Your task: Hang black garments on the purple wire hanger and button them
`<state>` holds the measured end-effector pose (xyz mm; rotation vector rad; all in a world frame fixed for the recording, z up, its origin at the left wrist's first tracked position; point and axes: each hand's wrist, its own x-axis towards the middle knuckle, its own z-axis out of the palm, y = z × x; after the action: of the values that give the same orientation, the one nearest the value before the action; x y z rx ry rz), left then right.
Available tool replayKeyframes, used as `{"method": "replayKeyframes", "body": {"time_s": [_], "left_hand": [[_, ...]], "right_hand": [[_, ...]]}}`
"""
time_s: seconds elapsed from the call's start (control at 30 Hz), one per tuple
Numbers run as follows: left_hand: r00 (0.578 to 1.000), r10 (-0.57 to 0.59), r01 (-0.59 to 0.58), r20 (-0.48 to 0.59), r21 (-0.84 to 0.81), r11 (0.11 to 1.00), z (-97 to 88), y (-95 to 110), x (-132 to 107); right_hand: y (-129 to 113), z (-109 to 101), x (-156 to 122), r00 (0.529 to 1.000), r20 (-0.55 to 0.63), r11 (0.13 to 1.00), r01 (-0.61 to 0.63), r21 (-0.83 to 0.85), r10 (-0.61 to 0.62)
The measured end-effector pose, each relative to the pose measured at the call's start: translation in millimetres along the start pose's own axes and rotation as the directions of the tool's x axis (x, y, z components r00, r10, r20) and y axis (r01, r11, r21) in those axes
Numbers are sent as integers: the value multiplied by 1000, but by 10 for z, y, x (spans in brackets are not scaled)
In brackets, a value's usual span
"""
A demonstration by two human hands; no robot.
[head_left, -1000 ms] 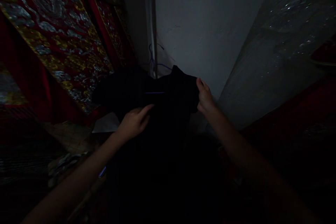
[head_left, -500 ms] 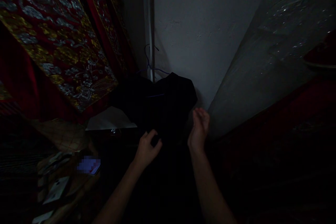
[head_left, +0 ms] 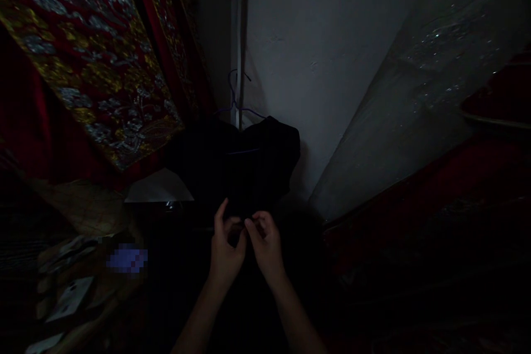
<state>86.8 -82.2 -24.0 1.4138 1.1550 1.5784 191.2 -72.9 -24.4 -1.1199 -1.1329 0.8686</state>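
A black garment (head_left: 244,160) hangs on a thin purple hanger (head_left: 237,100) against the pale wall, in very dim light. My left hand (head_left: 224,243) and my right hand (head_left: 265,240) meet at the garment's front, below its chest. Both pinch with thumb and fingertips close together, touching each other. What they pinch is too dark and small to name. The left forefinger points upward.
Red and gold embroidered cloth (head_left: 83,50) hangs at the left. A clear plastic cover (head_left: 415,99) slopes at the right over red fabric (head_left: 435,193). Papers and cards (head_left: 68,298) lie at the lower left by a white sheet (head_left: 160,191).
My hands left the garment's shoulders, dropped lower, and came together at its front. The right hand, open half a second ago, now pinches beside the left.
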Motion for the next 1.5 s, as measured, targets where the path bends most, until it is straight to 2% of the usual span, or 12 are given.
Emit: {"method": "replayKeyframes", "body": {"time_s": [0.27, 0.4, 0.5, 0.63, 0.8, 0.9, 1.03, 1.13, 1.2, 1.3, 1.4, 1.5], "left_hand": [[997, -64, 60, -33, -100, 993, 1, -161, -41], [994, -86, 83, -74, -36, 996, -10, -275, -37], [999, -33, 35, -41, 37, 999, -37, -278, 4], [996, 34, -46, 77, 165, 985, -109, -321, 118], [988, 43, -83, 146, 280, 956, -153, -628, 238], [979, 22, -89, 204, 326, 941, -164, -718, 349], [929, 57, -191, 365, 343, 920, -224, -381, 677], [931, 306, -350, 199, 244, 904, -280, 197, 1051], [861, 505, -503, 57, 230, 833, -304, 608, 1324], [758, 637, -645, 138, 305, 701, -303, 1044, 1677], [696, 673, -713, 249, 346, 610, -254, 1190, 1840], [696, 682, -706, 225, 388, 593, -182, 1199, 1818]], "right_hand": [[-121, -157, 104, 974, 211, 988, -53, -146, 83], [-244, -203, 194, 884, 374, 958, -282, -52, 280], [-325, -171, 330, 847, 384, 910, -413, 40, 367], [-593, -5, 782, 901, 313, 901, -375, 217, 300], [-1206, 410, 1514, 975, 144, 921, -207, 330, 168], [-1447, 583, 1647, 986, 142, 934, -128, 334, 84], [-1467, 538, 1516, 981, 192, 955, -25, 295, -33], [-1426, 418, 1431, 974, 216, 974, 21, 226, -71], [-1447, 360, 1409, 967, 229, 982, 68, 176, -108], [-1536, 318, 1401, 946, 259, 978, 164, 132, -193], [-1545, 313, 1422, 939, 248, 966, 207, 154, -240], [-1307, 346, 1482, 952, 189, 964, 213, 158, -242]]}}
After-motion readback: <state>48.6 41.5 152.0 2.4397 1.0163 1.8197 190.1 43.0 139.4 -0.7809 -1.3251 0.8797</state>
